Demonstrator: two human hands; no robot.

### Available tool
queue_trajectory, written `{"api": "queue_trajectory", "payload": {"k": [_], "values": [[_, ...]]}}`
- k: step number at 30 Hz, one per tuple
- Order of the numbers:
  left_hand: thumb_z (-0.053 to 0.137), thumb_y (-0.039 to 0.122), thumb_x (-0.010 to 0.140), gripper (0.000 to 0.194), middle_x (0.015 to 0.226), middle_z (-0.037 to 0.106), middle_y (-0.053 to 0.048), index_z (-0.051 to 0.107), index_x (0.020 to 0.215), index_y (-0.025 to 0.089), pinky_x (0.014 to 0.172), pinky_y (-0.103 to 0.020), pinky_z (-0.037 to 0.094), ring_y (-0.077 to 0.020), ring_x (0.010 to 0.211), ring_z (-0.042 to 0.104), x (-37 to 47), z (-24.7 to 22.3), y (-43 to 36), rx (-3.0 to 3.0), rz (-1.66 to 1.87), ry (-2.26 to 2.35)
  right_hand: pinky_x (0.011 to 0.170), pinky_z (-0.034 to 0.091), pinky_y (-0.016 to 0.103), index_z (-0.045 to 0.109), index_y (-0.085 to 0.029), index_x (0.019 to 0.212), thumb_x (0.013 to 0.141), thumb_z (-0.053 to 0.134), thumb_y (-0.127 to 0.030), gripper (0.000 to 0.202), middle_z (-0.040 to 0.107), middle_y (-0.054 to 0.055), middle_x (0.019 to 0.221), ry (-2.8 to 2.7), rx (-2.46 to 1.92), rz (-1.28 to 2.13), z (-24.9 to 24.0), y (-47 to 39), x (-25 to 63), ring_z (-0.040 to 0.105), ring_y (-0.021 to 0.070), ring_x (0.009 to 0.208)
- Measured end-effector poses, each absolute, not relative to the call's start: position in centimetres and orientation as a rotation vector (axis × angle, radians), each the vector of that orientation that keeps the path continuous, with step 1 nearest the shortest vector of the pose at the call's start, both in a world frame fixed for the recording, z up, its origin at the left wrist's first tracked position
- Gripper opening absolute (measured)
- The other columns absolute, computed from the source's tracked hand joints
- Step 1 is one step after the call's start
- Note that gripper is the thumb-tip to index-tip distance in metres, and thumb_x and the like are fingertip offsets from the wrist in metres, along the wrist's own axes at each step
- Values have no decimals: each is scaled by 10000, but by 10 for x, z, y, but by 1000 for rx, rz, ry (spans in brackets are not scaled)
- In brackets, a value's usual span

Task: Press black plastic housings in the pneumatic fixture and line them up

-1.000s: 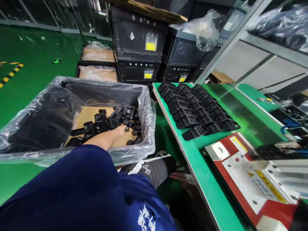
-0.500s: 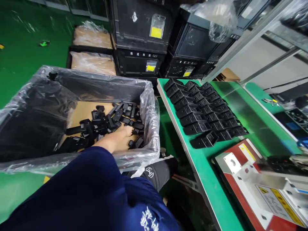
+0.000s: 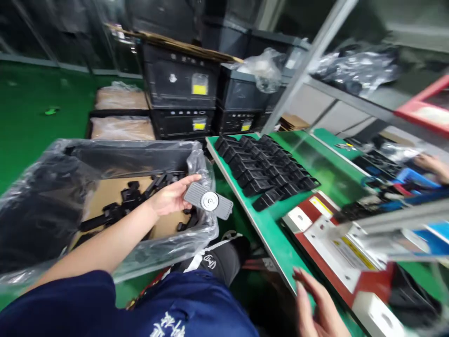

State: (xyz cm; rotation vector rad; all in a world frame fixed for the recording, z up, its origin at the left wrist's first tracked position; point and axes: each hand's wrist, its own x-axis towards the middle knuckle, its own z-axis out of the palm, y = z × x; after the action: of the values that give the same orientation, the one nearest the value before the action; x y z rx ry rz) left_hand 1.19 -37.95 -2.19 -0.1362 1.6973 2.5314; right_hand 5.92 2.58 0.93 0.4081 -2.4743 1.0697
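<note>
Over the right side of the plastic-lined bin (image 3: pixel 77 164), my left hand (image 3: pixel 171 195) grips one end of a flat, ribbed grey part (image 3: pixel 222 208) with a round white disc in its middle. Loose black parts (image 3: pixel 129 199) lie on the cardboard bottom of the bin below. My right hand (image 3: pixel 317 306) is at the lower right, above the edge of the green table (image 3: pixel 259 229), with thumb and fingers apart and nothing between them. Black angular parts (image 3: pixel 252 171) sit in rows on the table, ahead of my right hand.
A red and white machine fixture (image 3: pixel 329 248) stands on the table's right side. Black crates (image 3: pixel 180 89) are stacked behind the bin. A slanted metal post (image 3: pixel 298 79) rises behind the table. Another person's hand (image 3: pixel 430 164) shows at the far right.
My left hand has come up out of the loose parts and now holds the ribbed grey part. My right hand has come into view. The camera view has shifted.
</note>
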Motion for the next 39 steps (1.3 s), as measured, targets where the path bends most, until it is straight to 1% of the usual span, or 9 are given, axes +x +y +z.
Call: {"api": "queue_trajectory", "payload": {"k": [4, 9, 14, 17, 20, 24, 28, 32, 39], "values": [[762, 335, 703, 476, 899, 625, -40, 603, 1134, 210, 588, -214, 514, -97, 643, 556, -4, -5, -259, 14, 2528, 1013, 940, 492, 494, 334, -267, 1451, 792, 710, -413, 773, 425, 122, 1437, -2416, 551, 1231, 25, 8, 58, 465, 337, 1263], [759, 302, 752, 481, 833, 618, -31, 595, 1195, 210, 635, -188, 521, -71, 627, 553, 3, 14, -144, 264, 2212, 687, 1037, 409, 494, 551, -275, 1290, 794, 705, -409, 537, 572, 91, 1286, -2321, 157, 1444, 18, 52, 82, 523, 299, 1203], [735, 223, 773, 599, 1110, 626, -99, 478, 1314, 209, 765, -271, 534, -141, 825, 624, 19, 35, -93, 695, 1930, 1031, 910, 492, 465, 539, -263, 1279, 692, 723, -600, 702, 579, 98, 1277, -1906, -235, 2138, -24, 87, 124, 570, 311, 1124], [698, 205, 795, 603, 1234, 588, -119, 435, 1338, 210, 842, -312, 526, -185, 981, 624, 25, 37, -78, 740, 1869, 1151, 839, 507, 445, 560, -255, 1240, 622, 759, -624, 747, 633, 97, 1140, -1753, -337, 2242, -36, 88, 130, 623, 280, 933], [684, 205, 803, 623, 1226, 595, -109, 407, 1360, 210, 886, -320, 511, -196, 1046, 610, 28, 36, -73, 748, 1844, 1199, 791, 512, 404, 599, -253, 1164, 615, 776, -598, 672, 650, 85, 1060, -1671, -340, 2345, -33, 84, 126, 621, 255, 874], [676, 272, 811, 682, 1064, 638, -97, 360, 1409, 186, 745, -309, 537, -167, 854, 630, 23, 36, -73, 734, 1854, 1247, 609, 508, 310, 612, -250, 1071, 656, 762, -580, 550, 665, 65, 929, -1495, -295, 2606, -26, 75, 119, 641, 218, 764], [652, 371, 821, 731, 973, 650, -89, 320, 1434, 152, 676, -285, 519, -126, 704, 606, 10, 34, -73, 720, 1835, 1407, 431, 433, 221, 630, -159, 955, 751, 577, -721, 600, 671, 81, 739, -1380, -258, 2917, -21, 68, 119, 618, 156, 520], [563, 482, 859, 668, 621, 597, 12, 394, 1385, 106, 467, -217, 418, -82, 449, 467, -6, 25, -69, 686, 1665, 1624, 336, 340, 162, 631, -125, 950, 820, 447, -737, 652, 635, 47, 584, -1158, -459, 3156, -5, 65, 122, 519, 94, 359], [502, 549, 863, 565, 499, 478, 53, 562, 1179, 84, 420, -184, 349, -75, 421, 423, -13, 0, -57, 681, 1558, 1691, 291, 284, 157, 632, -116, 976, 871, 307, -741, 713, 652, 64, 602, -748, -664, 3351, 13, 60, 124, 407, 57, 302]]}}
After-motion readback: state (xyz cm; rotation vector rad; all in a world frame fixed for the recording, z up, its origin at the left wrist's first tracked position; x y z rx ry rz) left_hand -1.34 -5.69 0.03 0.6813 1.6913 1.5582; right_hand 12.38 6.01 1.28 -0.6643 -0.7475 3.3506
